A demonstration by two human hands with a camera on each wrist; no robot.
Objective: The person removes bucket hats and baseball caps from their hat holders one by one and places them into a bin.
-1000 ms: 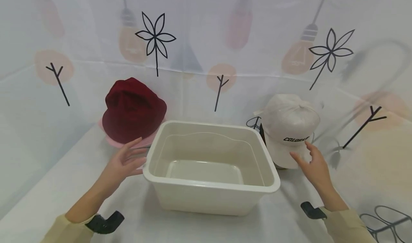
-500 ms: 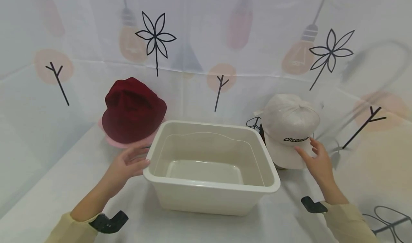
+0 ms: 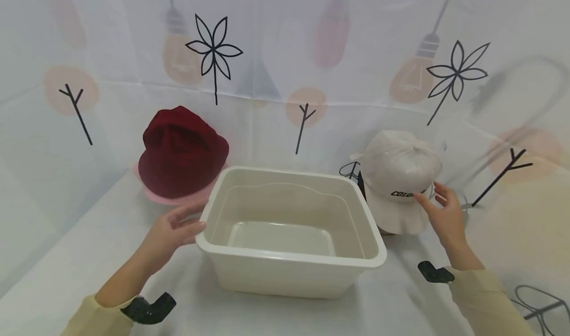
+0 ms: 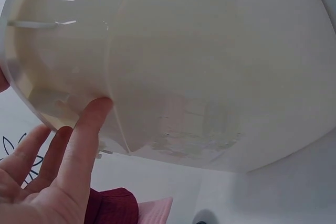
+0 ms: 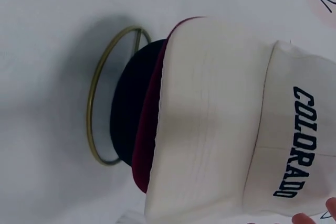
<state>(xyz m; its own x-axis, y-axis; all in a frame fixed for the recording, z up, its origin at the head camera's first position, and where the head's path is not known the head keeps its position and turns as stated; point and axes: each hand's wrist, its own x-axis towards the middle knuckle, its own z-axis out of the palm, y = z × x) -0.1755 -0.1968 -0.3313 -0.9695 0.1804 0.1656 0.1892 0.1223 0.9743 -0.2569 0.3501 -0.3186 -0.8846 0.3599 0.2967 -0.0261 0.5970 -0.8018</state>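
Note:
My left hand (image 3: 171, 232) is at the left rim of a cream plastic tub (image 3: 291, 279). In the left wrist view, its fairly straight fingers (image 4: 79, 156) reach beneath the rim, one fingertip against the tub's outer wall. The thumb is at the rim. My right hand (image 3: 447, 217) is beside a white baseball cap (image 3: 401, 163), thumb and fingers apart at the edge of its front lettering; whether they touch it is unclear. The right wrist view shows the cap's COLORADO lettering (image 5: 299, 142) and only fingertips (image 5: 315, 217) at the lower right corner.
Under the white cap sit a maroon cap (image 5: 144, 150) and a dark cap (image 5: 126, 108) on a brass-coloured wire stand (image 5: 92, 103). Left behind the tub, a dark red cap (image 3: 182, 153) rests over a pink one (image 3: 162, 198). A patterned curtain (image 3: 276, 39) hangs behind the white tabletop (image 3: 169, 276).
My left hand has come in against the tub's rim, its fingers going behind it. My right hand has shifted slightly right and up along the white cap's side. The tub and caps stay put.

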